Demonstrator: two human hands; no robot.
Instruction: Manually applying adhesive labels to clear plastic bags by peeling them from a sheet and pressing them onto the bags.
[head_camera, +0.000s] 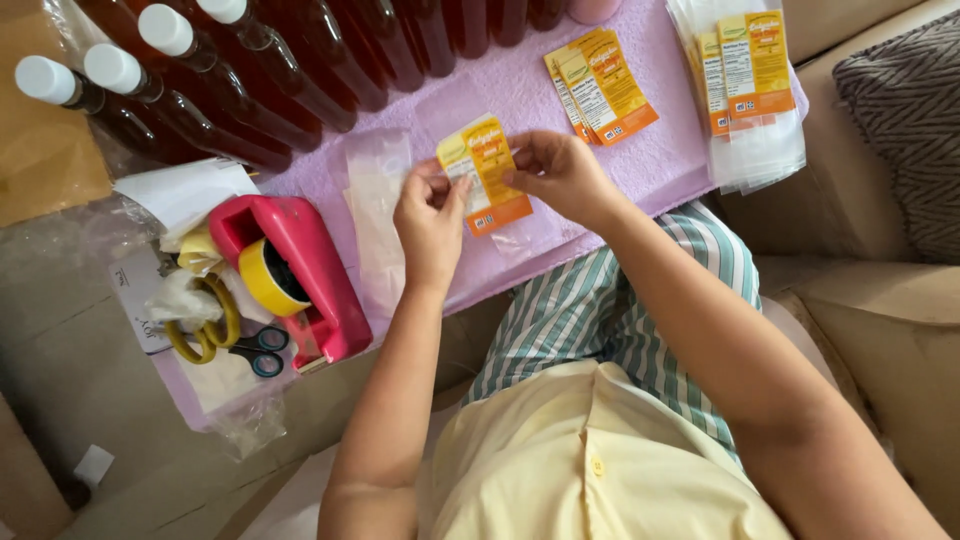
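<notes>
Both hands pinch one yellow-and-orange printed paper label (484, 172) above the lilac cloth-covered surface (660, 160): the left hand (430, 215) has thumb and fingers clamped on the label's lower left edge, the right hand (560, 172) grips its right edge. Left of the label stand a red tape dispenser (300, 265) and yellow-handled scissors (205, 330). Beyond it lie dark red bottles with white caps (210, 85), and to its right a loose pile of matching labels (600, 85).
</notes>
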